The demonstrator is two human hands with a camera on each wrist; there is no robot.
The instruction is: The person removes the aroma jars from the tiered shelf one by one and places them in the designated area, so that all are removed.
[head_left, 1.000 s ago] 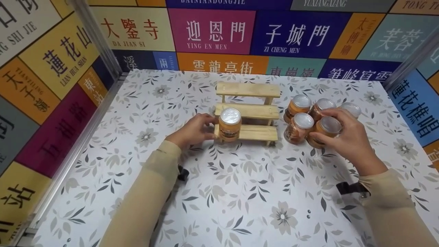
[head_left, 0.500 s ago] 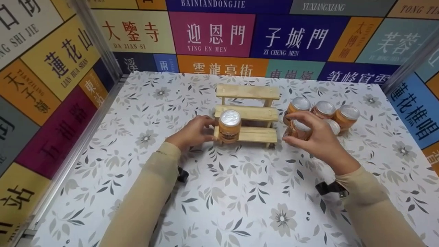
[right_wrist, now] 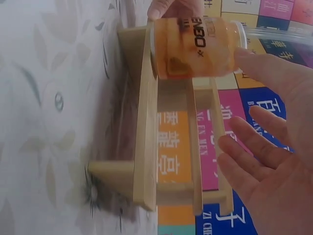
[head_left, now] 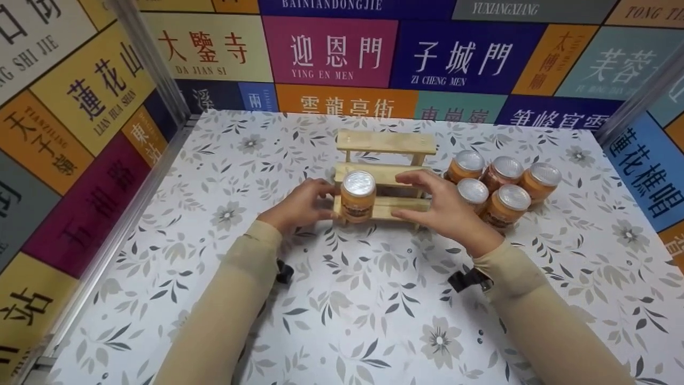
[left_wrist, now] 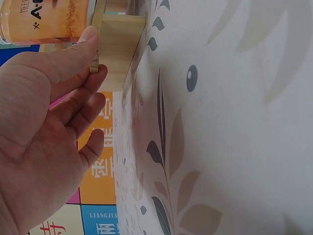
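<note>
A jar (head_left: 358, 197) with orange contents and a silver lid stands upright at the left end of the lowest step of a small three-step wooden stand (head_left: 403, 207). My left hand (head_left: 303, 206) pinches the left end of that step; the left wrist view shows thumb and forefinger on the plank's edge (left_wrist: 98, 49). Over the stand's right part is my right hand (head_left: 446, 206), fingers spread and holding nothing. In the right wrist view its thumb (right_wrist: 264, 66) overlaps the jar's lid end; I cannot tell whether they touch.
Several similar jars stand in a tight cluster right of the stand, among them a front jar (head_left: 505, 208) and a rear jar (head_left: 464, 167). Panels with large lettering (head_left: 331, 51) wall off the back and sides of the flower-patterned table (head_left: 342, 315).
My right hand has moved left, from the front right jar past the front left jar to the stand, without taking a jar. My left hand and the jar on the stand stay in place.
</note>
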